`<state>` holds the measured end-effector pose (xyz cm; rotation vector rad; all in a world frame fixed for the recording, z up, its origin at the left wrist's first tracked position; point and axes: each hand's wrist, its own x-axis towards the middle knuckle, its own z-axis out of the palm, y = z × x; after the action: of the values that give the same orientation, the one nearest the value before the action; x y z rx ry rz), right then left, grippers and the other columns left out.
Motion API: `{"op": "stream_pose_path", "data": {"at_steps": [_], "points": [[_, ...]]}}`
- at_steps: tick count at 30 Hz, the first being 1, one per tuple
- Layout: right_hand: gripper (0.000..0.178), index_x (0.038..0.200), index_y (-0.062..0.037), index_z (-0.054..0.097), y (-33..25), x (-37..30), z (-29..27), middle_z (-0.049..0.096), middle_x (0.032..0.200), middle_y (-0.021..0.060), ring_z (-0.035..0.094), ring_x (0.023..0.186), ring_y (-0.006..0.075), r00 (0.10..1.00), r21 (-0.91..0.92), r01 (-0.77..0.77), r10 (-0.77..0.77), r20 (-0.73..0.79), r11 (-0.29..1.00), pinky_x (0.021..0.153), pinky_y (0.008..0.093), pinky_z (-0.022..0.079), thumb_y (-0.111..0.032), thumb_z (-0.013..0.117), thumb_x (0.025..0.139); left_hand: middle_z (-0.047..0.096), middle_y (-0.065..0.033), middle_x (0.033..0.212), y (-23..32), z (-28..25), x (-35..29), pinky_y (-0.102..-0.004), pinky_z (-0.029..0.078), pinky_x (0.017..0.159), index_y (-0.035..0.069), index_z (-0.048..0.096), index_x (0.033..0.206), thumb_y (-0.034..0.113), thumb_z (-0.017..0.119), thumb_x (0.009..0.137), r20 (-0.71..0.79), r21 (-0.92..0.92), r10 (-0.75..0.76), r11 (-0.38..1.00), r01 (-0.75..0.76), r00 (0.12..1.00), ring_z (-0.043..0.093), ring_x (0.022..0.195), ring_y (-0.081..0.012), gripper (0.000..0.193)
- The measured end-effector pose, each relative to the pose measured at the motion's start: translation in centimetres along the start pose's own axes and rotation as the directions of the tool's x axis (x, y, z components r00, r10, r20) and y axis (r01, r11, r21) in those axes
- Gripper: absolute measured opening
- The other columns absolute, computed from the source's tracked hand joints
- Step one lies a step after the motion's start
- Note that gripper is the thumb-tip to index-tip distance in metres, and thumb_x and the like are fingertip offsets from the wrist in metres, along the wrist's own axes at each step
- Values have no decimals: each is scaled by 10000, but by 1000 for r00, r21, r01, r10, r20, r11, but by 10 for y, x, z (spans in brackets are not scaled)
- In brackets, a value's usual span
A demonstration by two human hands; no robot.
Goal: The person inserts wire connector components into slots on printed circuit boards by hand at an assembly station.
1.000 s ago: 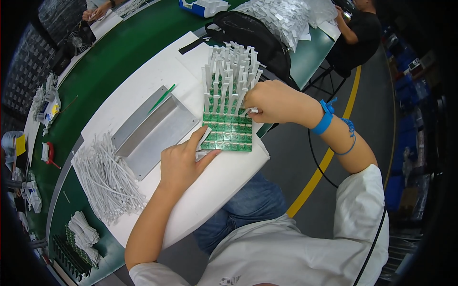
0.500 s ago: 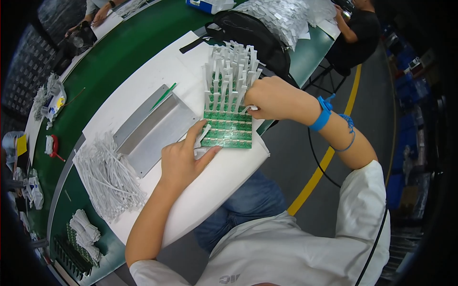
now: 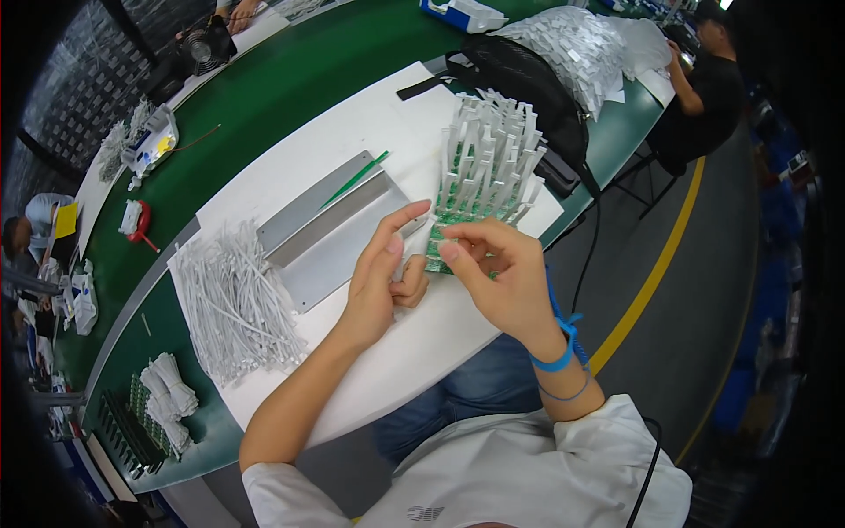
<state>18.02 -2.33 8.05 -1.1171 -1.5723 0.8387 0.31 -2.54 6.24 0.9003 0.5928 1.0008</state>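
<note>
Just in front of me a green circuit board panel (image 3: 433, 256) lies on the white work surface, its near part partly covered by my hands. From its far rows rise many white cable strips (image 3: 486, 163), packed close together. My left hand (image 3: 380, 277) is closed on a short white cable strip (image 3: 417, 241), which shows between its fingers at the panel's left edge. Over the near rows, my right hand (image 3: 503, 277) has thumb and index finger pinched together; whatever is between them is too small to make out. A blue wrist strap (image 3: 556, 356) circles my right wrist.
Left of the panel lies a grey metal tray (image 3: 339, 238) with a green stick (image 3: 356, 179) along it. A pile of loose white cables (image 3: 238, 304) sits further left. Behind the panel is a black bag (image 3: 519, 75), with heaped white parts (image 3: 568, 48) beyond. Another person (image 3: 704, 97) sits at far right.
My right hand has come from the standing strips down and toward my left hand, its fingertips now close to it. My left hand has lifted off the panel's near edge. The view has shifted.
</note>
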Motion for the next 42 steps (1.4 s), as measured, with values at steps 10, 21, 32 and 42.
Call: {"op": "stream_pose_path", "data": {"at_steps": [10,21,32,42], "points": [[104,1030,55,673,19,0,53,675,848,44,594,736,60,985,525,-156,92,146,837,675,207,486,-18,654,958,332,49,608,2,-17,-11,-229,204,498,73,273,1558,406,344,1093,-13,271,12,963,-8,1000,252,505,-58,577],[149,1093,-36,494,9,31,-1,651,920,159,598,668,122,904,737,-227,-145,403,636,588,278,508,-171,431,1083,653,-72,819,-8,-42,-4,-324,480,593,84,375,1473,264,689,964,-163,569,307,806,-165,938,587,654,-144,625],[128,901,12,701,17,70,11,526,822,42,478,744,98,756,-43,28,7,655,999,630,241,382,-109,688,937,648,-140,648,-35,-43,-12,-388,530,493,-78,344,1454,455,679,898,-37,999,241,-15,42,970,646,485,-281,840],[254,805,22,709,19,93,34,627,736,125,560,604,202,811,-523,178,177,557,833,565,323,438,-215,795,833,674,-131,687,-28,-68,-10,-355,542,521,-86,497,1346,521,665,900,47,992,350,-126,-2,936,684,558,-248,772]]}}
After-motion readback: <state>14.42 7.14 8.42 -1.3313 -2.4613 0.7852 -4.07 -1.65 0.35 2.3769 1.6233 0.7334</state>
